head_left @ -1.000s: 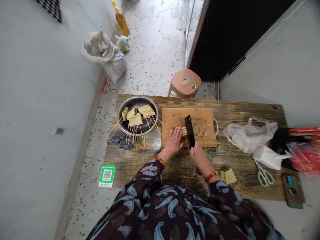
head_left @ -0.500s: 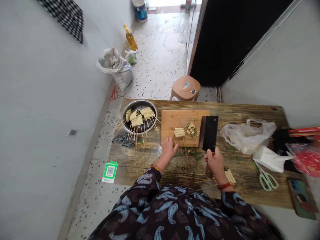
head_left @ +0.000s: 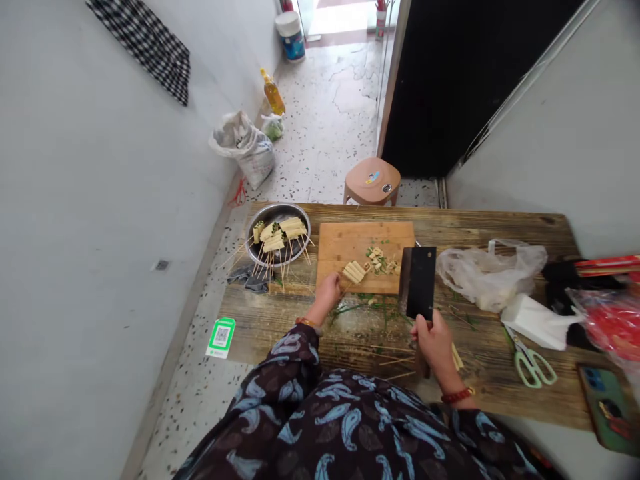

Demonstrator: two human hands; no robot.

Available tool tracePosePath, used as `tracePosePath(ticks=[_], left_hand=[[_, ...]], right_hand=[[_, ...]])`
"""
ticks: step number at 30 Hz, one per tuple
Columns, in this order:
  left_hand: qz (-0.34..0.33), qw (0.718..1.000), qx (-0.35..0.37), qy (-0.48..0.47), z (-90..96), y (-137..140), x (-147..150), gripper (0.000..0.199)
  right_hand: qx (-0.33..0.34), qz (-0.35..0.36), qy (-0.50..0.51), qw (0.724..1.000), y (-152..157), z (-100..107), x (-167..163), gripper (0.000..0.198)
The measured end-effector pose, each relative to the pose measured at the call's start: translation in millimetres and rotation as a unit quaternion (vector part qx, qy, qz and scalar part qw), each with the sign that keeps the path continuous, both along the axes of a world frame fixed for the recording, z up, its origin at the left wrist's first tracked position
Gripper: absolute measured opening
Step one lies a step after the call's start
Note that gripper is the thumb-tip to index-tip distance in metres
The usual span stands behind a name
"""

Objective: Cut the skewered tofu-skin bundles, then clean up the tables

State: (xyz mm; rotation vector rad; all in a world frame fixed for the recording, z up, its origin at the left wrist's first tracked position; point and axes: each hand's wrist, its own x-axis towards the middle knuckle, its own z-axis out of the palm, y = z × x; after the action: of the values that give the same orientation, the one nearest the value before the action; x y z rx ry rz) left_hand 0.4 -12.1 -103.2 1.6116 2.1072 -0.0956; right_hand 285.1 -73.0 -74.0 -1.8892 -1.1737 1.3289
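My left hand (head_left: pixel 327 295) is closed at the lower left of the wooden cutting board (head_left: pixel 333 240), pinching the sticks of a skewer of pale tofu-skin rolls (head_left: pixel 355 271). The rolls lie tilted over the board's near part. Beside them is a small heap of chopped trimmings (head_left: pixel 383 260) with green bits. My right hand (head_left: pixel 434 341) grips the handle of a cleaver (head_left: pixel 421 283), its broad dark blade upright by the board's right edge. Under my right wrist another rolled skewer (head_left: pixel 457 358) is partly hidden. A steel bowl (head_left: pixel 251 255) at the left holds several finished skewers.
On the wooden table (head_left: pixel 310 340) lie a dark cloth (head_left: pixel 250 279), loose sticks (head_left: pixel 397 362), a plastic bag (head_left: pixel 493 273), scissors (head_left: pixel 533 363) and a phone (head_left: pixel 605 407). A stool (head_left: pixel 373 180) stands beyond the far edge, with a sack (head_left: pixel 253 157) on the floor.
My left hand has gone from resting at the board's edge to holding the skewer's sticks. The rolls have turned aslant, away from the trimmings. My right hand and the cleaver sit slightly lower in view.
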Motion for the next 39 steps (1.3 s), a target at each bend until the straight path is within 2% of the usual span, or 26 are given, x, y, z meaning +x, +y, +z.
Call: tracePosePath(ticks=[5,9,12,14,17,19,23,26,30,35,39], left_hand=[[-0.084,0.996,0.026,0.001,10.1,19.2,-23.9,0.025],[-0.138,0.989,0.06,0.001,11.9,51.6,-16.2,0.024],[-0.152,0.979,0.133,0.019,8.8,64.4,-5.6,0.027],[-0.11,0.977,0.181,0.029,5.1,59.2,0.9,0.031],[-0.043,0.98,0.191,0.023,-1.1,31.7,12.4,0.041],[-0.056,0.983,0.176,0.011,-4.8,7.6,22.8,0.05],[-0.135,0.981,0.139,0.005,-11.8,-27.8,43.5,0.074],[-0.145,0.983,0.114,0.02,-18.1,-35.7,49.1,0.084],[-0.156,0.982,0.1,0.02,-23.1,-36.0,46.1,0.087],[-0.144,0.983,0.118,0.005,-20.8,-36.4,47.6,0.085],[-0.065,0.988,0.14,-0.009,-19.7,-35.3,45.2,0.083]], right_hand=[[-0.015,0.028,-0.035,0.999,-1.4,-6.6,14.5,0.027],[-0.004,0.067,-0.063,0.996,-1.1,-11.2,19.1,0.024],[0.032,0.126,-0.087,0.988,2.7,-10.9,19.8,0.023],[0.069,0.172,-0.115,0.976,8.7,-9.2,19.7,0.024],[0.131,0.246,-0.134,0.951,24.3,-6.1,18.5,0.029],[0.159,0.292,-0.119,0.935,37.8,-4.3,15.9,0.032],[0.184,0.357,-0.086,0.912,57.2,-3.2,4.9,0.032],[0.154,0.351,-0.085,0.92,54.6,-7.8,-2.5,0.03],[0.101,0.317,-0.111,0.936,40.8,-17.5,0.3,0.029],[0.156,0.326,-0.134,0.923,46.7,-15.8,7.8,0.033],[0.197,0.357,-0.13,0.904,63.6,-11.6,3.9,0.033]])
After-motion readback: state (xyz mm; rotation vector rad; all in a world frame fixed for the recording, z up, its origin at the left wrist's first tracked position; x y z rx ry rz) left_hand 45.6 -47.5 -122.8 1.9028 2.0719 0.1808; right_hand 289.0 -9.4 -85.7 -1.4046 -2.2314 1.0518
